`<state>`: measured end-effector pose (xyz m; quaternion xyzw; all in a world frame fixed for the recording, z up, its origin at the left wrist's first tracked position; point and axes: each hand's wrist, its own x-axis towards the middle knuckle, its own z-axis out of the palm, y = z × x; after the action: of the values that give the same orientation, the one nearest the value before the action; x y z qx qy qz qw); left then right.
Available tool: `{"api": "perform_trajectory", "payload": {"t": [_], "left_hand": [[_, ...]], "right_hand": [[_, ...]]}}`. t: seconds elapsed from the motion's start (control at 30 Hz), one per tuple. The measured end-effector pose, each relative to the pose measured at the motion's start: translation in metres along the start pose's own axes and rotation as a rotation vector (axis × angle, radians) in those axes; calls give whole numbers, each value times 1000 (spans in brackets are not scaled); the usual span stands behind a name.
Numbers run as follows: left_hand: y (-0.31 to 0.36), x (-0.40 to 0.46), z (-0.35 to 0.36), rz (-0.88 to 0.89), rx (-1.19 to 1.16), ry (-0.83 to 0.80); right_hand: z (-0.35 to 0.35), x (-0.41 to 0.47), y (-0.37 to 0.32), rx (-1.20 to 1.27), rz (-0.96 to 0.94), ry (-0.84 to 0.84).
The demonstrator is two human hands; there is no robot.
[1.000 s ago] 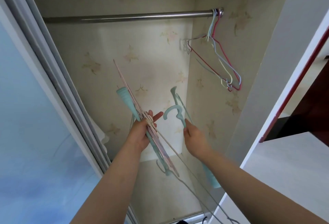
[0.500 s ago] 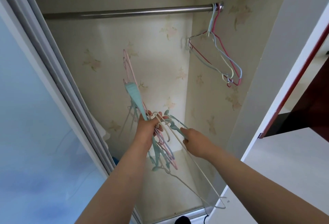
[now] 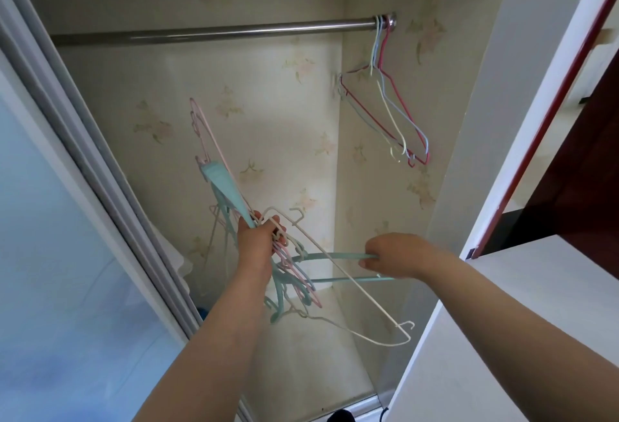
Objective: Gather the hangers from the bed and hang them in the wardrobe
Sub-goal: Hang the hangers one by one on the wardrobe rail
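Note:
My left hand (image 3: 259,237) grips a bundle of hangers (image 3: 227,194) in teal, pink and white, held inside the open wardrobe below the metal rail (image 3: 214,32). A white wire hanger (image 3: 338,274) trails down and to the right from the bundle. My right hand (image 3: 392,255) grips one teal hanger (image 3: 328,256) by its arm, stretched sideways away from the bundle. Three wire hangers (image 3: 385,103), red, blue and pale yellow, hang at the right end of the rail.
A sliding door with a frosted blue panel (image 3: 50,254) and grey frame bounds the wardrobe on the left. A white side panel (image 3: 475,120) bounds it on the right, with a dark red door (image 3: 576,153) beyond. The wardrobe walls carry floral paper.
My right hand has moved right, drawing a teal hanger sideways out of the bundle. My left hand raised the bundle, then held it in place.

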<state>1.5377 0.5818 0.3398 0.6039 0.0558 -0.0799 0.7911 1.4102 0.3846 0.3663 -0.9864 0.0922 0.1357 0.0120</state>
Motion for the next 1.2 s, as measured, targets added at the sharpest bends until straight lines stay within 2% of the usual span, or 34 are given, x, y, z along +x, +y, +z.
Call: {"api": "perform_trajectory", "payload": {"t": [0.1,0.33,0.6,0.9,0.97,1.03,1.13,1.2], "left_hand": [[4,5,-1,-25,-8,9],[10,12,4,-71,2,41],[22,9,14,-117,-56,109],[24,23,-3,-216,-90,36],[24,24,-6,-269,-119,-27],[28,23,-6,-345,-250,-56],[36,19,-3,-411,-418,-98],[38,18,-1,-421,-429,-103]], "right_hand": [[-5,-5,16,118,-16,11],[1,-8,15,-3,-45,292],[3,-12,9,23,11,356],[-27,-15,25,222,107,367],[-41,-15,26,297,105,431],[-56,-13,22,413,84,526],[-83,-11,12,549,55,724],[-103,-8,6,605,77,853]]}}
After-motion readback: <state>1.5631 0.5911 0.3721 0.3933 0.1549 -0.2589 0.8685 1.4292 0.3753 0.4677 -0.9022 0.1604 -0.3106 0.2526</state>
